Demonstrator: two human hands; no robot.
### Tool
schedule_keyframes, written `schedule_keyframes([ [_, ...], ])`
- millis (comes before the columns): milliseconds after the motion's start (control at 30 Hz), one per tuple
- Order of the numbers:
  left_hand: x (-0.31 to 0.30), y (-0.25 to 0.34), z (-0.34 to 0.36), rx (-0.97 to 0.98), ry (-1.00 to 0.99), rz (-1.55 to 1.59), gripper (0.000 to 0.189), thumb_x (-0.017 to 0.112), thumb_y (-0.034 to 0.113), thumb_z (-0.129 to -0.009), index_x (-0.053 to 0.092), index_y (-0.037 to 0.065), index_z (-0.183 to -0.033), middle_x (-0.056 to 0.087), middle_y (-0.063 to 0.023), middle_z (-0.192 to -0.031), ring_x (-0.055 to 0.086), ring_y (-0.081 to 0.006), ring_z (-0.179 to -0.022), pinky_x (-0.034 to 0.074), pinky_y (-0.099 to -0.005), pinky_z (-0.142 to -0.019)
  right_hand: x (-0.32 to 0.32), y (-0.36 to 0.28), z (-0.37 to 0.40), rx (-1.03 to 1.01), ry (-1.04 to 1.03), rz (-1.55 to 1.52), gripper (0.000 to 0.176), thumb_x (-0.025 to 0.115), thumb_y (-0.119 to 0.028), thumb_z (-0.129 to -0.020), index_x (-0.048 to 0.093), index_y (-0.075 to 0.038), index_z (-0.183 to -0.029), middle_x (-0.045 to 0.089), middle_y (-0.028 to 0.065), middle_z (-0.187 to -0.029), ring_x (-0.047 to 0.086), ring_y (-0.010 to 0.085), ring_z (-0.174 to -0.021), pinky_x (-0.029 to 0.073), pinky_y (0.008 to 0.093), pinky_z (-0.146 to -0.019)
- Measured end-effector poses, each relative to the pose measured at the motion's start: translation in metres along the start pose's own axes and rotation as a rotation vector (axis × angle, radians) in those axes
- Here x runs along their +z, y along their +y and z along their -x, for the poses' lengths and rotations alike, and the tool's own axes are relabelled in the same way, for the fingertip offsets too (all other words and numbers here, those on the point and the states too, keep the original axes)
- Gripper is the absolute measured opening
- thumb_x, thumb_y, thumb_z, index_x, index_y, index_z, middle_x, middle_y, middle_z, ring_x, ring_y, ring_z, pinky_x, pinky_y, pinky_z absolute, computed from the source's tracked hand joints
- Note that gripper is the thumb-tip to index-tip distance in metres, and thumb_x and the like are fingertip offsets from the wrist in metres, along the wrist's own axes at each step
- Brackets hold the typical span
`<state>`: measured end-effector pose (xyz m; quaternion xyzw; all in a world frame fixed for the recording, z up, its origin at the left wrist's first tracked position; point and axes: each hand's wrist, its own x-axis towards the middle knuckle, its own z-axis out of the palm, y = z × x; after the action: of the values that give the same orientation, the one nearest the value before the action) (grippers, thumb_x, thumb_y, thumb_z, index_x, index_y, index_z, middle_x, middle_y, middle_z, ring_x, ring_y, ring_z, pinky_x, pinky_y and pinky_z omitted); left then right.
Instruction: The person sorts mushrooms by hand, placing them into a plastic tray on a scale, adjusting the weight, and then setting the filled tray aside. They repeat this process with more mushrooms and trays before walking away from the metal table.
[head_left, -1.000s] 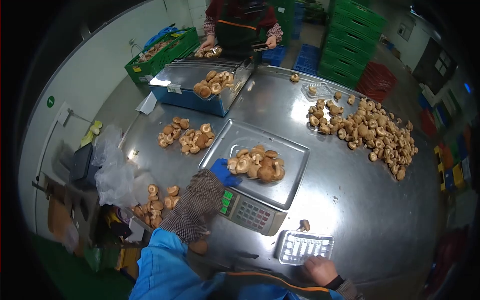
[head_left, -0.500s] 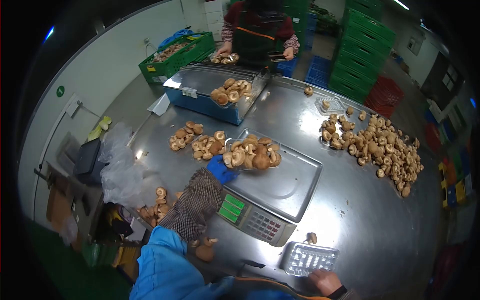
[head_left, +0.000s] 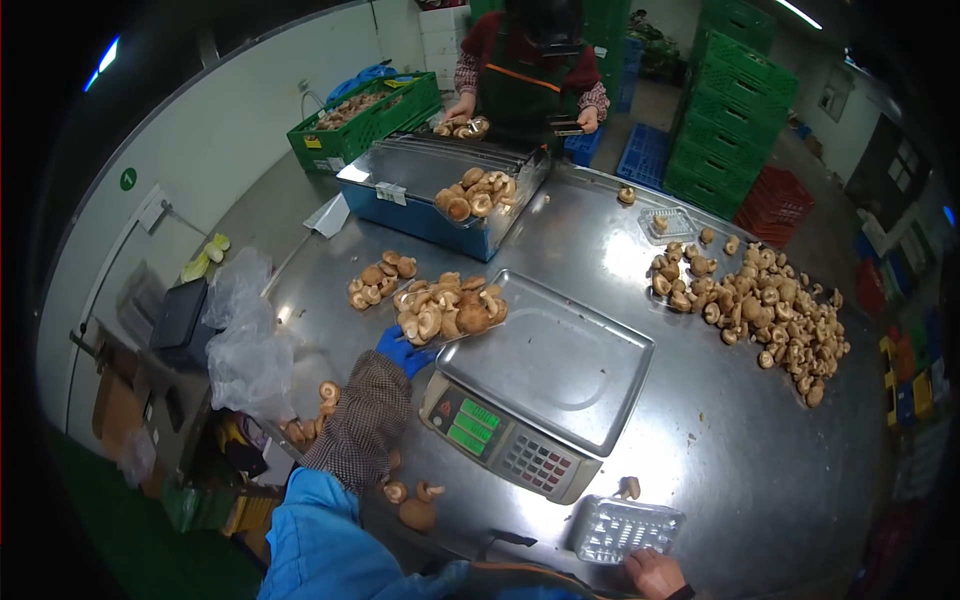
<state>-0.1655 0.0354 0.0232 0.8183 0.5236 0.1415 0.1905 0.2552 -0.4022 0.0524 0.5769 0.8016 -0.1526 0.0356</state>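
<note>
My left hand (head_left: 404,352), in a blue glove, grips the near left edge of a clear plastic tray of shiitake mushrooms (head_left: 455,308). That tray overlaps the left edge of the steel pan (head_left: 570,350) of a digital scale (head_left: 510,445) with a lit green display. Just behind it lies a smaller group of mushrooms (head_left: 380,278). My right hand (head_left: 655,572), bare, has its fingers closed on the near edge of an empty clear plastic tray (head_left: 628,532) at the front of the table. A single mushroom (head_left: 629,488) lies right behind this tray.
A large mushroom heap (head_left: 775,310) covers the table's right side. Across the table, a person (head_left: 530,90) holds a mushroom pack by a blue wrapping machine (head_left: 420,205), with another filled tray (head_left: 478,195) on it. Loose mushrooms (head_left: 415,512) and plastic bags (head_left: 245,350) lie left.
My left hand has moved left with the mushroom tray, taking it off most of the scale pan. My right hand stays at the empty tray. The view has shifted slightly.
</note>
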Motion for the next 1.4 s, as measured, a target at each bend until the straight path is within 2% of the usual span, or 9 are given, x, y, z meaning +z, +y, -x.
schedule_keyframes([
  [100, 0.001, -0.003, 0.001, 0.143, 0.060, -0.049, 0.032, 0.071, 0.017, -0.081, 0.066, 0.007, -0.111, 0.060, -0.0172, -0.117, 0.057, -0.0312, -0.112, 0.046, -0.0362, -0.097, -0.005, -0.002, -0.001, 0.015, -0.027, -0.005, 0.037, 0.054, -0.010, -0.082, 0.056, 0.000, -0.118, 0.060, 0.0140, -0.099, 0.060, 0.0280, -0.087, 0.052, 0.0387, -0.070],
  [167, 0.036, -0.046, -0.006, -0.001, 0.075, 0.538, 0.034, 0.070, 0.028, -0.082, 0.068, 0.013, -0.111, 0.061, -0.0089, -0.120, 0.051, -0.0297, -0.116, 0.038, -0.0367, -0.105, -0.010, -0.003, -0.003, 0.020, -0.059, -0.030, 0.036, 0.054, -0.010, -0.082, 0.056, 0.000, -0.116, 0.059, 0.0143, -0.099, 0.061, 0.0279, -0.087, 0.052, 0.0383, -0.070],
  [233, 0.040, -0.040, -0.004, -0.060, 0.117, 0.614, 0.034, 0.071, 0.033, -0.081, 0.069, 0.016, -0.111, 0.062, -0.0053, -0.120, 0.049, -0.0290, -0.117, 0.034, -0.0370, -0.108, -0.009, -0.002, -0.003, 0.015, -0.068, -0.053, 0.035, 0.054, -0.010, -0.081, 0.057, 0.000, -0.115, 0.059, 0.0147, -0.099, 0.061, 0.0281, -0.087, 0.052, 0.0381, -0.070],
  [300, 0.039, -0.024, 0.004, -0.026, 0.188, 0.181, 0.033, 0.072, 0.031, -0.081, 0.069, 0.015, -0.109, 0.062, -0.0064, -0.119, 0.050, -0.0290, -0.116, 0.036, -0.0372, -0.106, -0.005, 0.000, -0.001, -0.001, -0.052, -0.072, 0.034, 0.054, -0.010, -0.080, 0.057, -0.001, -0.113, 0.060, 0.0151, -0.100, 0.061, 0.0284, -0.088, 0.052, 0.0383, -0.071],
  [800, 0.027, 0.017, 0.003, 0.103, 0.087, 0.304, 0.037, 0.075, 0.024, -0.078, 0.067, 0.006, -0.109, 0.059, -0.0141, -0.118, 0.054, -0.0293, -0.113, 0.042, -0.0365, -0.102, -0.005, 0.007, -0.001, -0.050, -0.029, -0.104, 0.032, 0.057, -0.009, -0.077, 0.058, -0.002, -0.108, 0.060, 0.0165, -0.097, 0.061, 0.0286, -0.085, 0.052, 0.0396, -0.065],
  [1100, 0.033, 0.042, -0.033, 0.168, 0.099, 0.007, 0.039, 0.076, 0.018, -0.077, 0.064, 0.001, -0.111, 0.058, -0.0156, -0.118, 0.060, -0.0268, -0.106, 0.048, -0.0336, -0.096, -0.028, -0.006, -0.004, 0.028, 0.229, 0.015, 0.019, 0.060, -0.014, -0.080, 0.057, -0.005, -0.096, 0.059, 0.0126, -0.085, 0.060, 0.0282, -0.071, 0.048, 0.0401, -0.054],
  [1267, 0.049, 0.058, -0.113, 0.056, -0.101, 0.542, 0.052, 0.076, 0.020, -0.077, 0.055, -0.001, -0.119, 0.061, -0.0158, -0.116, 0.060, -0.0249, -0.108, 0.048, -0.0319, -0.096, -0.070, -0.009, -0.022, 0.204, 0.614, -0.152, 0.020, 0.068, -0.010, -0.071, 0.058, -0.005, -0.088, 0.057, 0.0130, -0.078, 0.058, 0.0303, -0.068, 0.047, 0.0396, -0.057],
  [1333, 0.024, 0.109, -0.131, 0.241, -0.051, -0.121, 0.053, 0.075, 0.020, -0.078, 0.053, -0.001, -0.121, 0.062, -0.0154, -0.113, 0.061, -0.0249, -0.106, 0.048, -0.0316, -0.095, -0.074, -0.004, -0.027, 0.220, 0.720, -0.167, 0.021, 0.068, -0.006, -0.069, 0.059, -0.004, -0.088, 0.058, 0.0130, -0.078, 0.058, 0.0307, -0.068, 0.047, 0.0387, -0.057],
  [1400, 0.026, 0.142, -0.162, -0.120, -0.127, 0.582, 0.050, 0.069, 0.010, -0.081, 0.048, -0.002, -0.123, 0.061, -0.0186, -0.112, 0.063, -0.0282, -0.102, 0.053, -0.0335, -0.089, -0.078, -0.004, -0.030, 0.244, 0.715, -0.186, 0.022, 0.067, -0.004, -0.069, 0.059, -0.004, -0.089, 0.058, 0.0131, -0.079, 0.058, 0.0306, -0.068, 0.047, 0.0384, -0.058],
])
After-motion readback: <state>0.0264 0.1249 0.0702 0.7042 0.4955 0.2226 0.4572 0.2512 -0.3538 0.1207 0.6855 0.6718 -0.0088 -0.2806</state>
